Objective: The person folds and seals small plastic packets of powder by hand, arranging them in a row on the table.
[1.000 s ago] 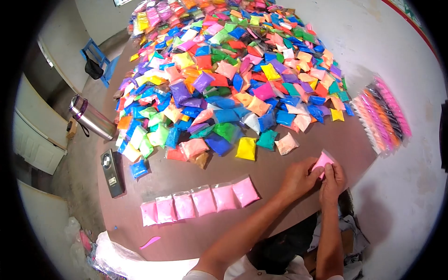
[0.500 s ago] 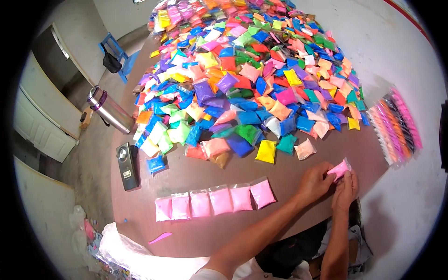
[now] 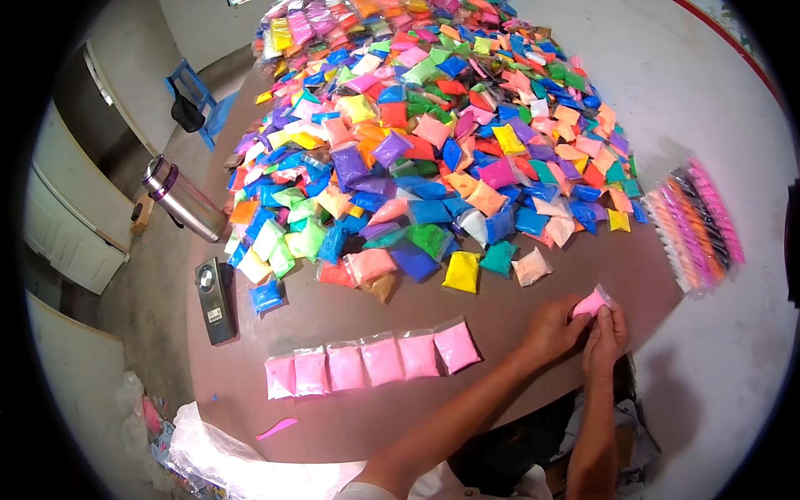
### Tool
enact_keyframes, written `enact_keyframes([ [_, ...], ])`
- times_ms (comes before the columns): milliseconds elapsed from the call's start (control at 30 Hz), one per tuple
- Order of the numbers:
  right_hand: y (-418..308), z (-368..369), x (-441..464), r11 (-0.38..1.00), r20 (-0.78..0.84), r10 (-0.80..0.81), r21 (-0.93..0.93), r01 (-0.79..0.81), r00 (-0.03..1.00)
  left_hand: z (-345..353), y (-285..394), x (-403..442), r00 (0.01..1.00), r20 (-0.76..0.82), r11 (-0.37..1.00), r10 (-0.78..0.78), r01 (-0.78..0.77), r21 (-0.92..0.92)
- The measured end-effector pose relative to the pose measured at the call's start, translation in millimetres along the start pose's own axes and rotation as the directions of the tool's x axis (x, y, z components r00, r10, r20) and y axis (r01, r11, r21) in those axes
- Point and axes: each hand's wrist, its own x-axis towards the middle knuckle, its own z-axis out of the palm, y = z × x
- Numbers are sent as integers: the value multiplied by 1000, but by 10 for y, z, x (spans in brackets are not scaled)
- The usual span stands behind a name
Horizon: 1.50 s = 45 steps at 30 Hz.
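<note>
Between my two hands, over the right front of the table, is a small pink packet (image 3: 592, 302) in clear plastic. My left hand (image 3: 553, 332) grips its left side with closed fingers. On the packet's right side my right hand (image 3: 607, 340) pinches it, thumb and fingers pressed together. To the left of my hands, a row of several pink packets (image 3: 381, 360) lies side by side; the rightmost is slightly tilted. A peach packet (image 3: 532, 267) and a yellow packet (image 3: 461, 272) lie just beyond my hands.
A large heap of coloured packets (image 3: 433, 133) covers the far table (image 3: 333, 425). Bundled strips of packets (image 3: 696, 225) lie at the right edge. At left stand a steel thermos (image 3: 185, 200) and a black device (image 3: 216, 302). A pink plastic knife (image 3: 277, 428) lies front left.
The whole view has shifted a little, moving the table's contents slightly left in the picture. Both hands still hold the pink packet, and the row looks the same.
</note>
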Motion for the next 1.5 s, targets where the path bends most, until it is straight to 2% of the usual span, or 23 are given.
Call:
enact_keyframes([
  [67,7,7,-1,999,-32,46,25,-45,998,-9,-4,-2,1000,-1,998,6,-6,-57],
  [200,57,-63,13,999,-59,-18,-51,15,998,-4,33,5,997,71,996,-39,44,-73],
  [267,13,-63,-37,994,-52,47,-97,-52,998,33,35,12,997,-3,996,77,-78,-40],
  [300,55,-79,-34,994,-56,22,-109,-28,998,51,53,9,996,19,994,87,-85,-71],
  [333,91,-69,-30,993,-54,1,-115,-7,999,34,63,6,1000,24,986,0,4,-165],
  [367,79,-57,-30,994,-44,59,-90,-63,997,6,67,6,995,35,964,-88,94,-249],
  [467,-2,62,-37,983,-19,8,-182,-11,1000,-37,-21,12,995,55,971,-77,88,-223],
  [500,-10,74,-45,974,-8,-6,-225,4,1000,6,-8,9,997,-14,962,-74,68,-264],
  [533,-31,79,-44,972,-15,-15,-234,11,1000,10,-4,14,998,-4,960,-69,65,-273],
  [600,-81,99,-46,962,50,6,-272,7,999,-53,5,12,997,6,973,-77,76,-218],
  [733,-113,143,-53,973,10,23,-232,-20,1000,-30,27,12,996,23,962,-81,84,-258],
  [800,-115,122,-55,970,21,15,-242,-9,1000,-13,83,10,991,20,946,-135,134,-295],
  [933,-106,121,-78,956,53,49,-290,-31,997,-60,159,23,989,66,935,-129,143,-325],
  [1000,-122,134,-75,956,85,61,-292,-34,995,-38,82,23,990,-16,921,-142,126,-367],
  [1033,-129,138,-79,940,88,62,-339,-29,994,-49,73,23,990,-16,921,-141,125,-368],
  [1100,-131,148,-76,922,90,63,-387,-23,994,-80,78,24,994,-50,972,-94,80,-220],
  [1200,-154,185,-74,905,121,25,-425,29,992,-82,96,23,993,-109,984,-42,22,-178],
  [1400,-196,226,-78,900,115,7,-434,44,993,-73,187,28,989,-128,982,-75,51,-183],
  [1467,-42,121,-70,946,-13,3,-325,-7,1000,-56,265,19,990,-121,989,-65,48,-141],
  [1500,-37,118,-67,946,-12,0,-324,-4,1000,-53,283,13,991,-116,994,-61,50,-97],
])
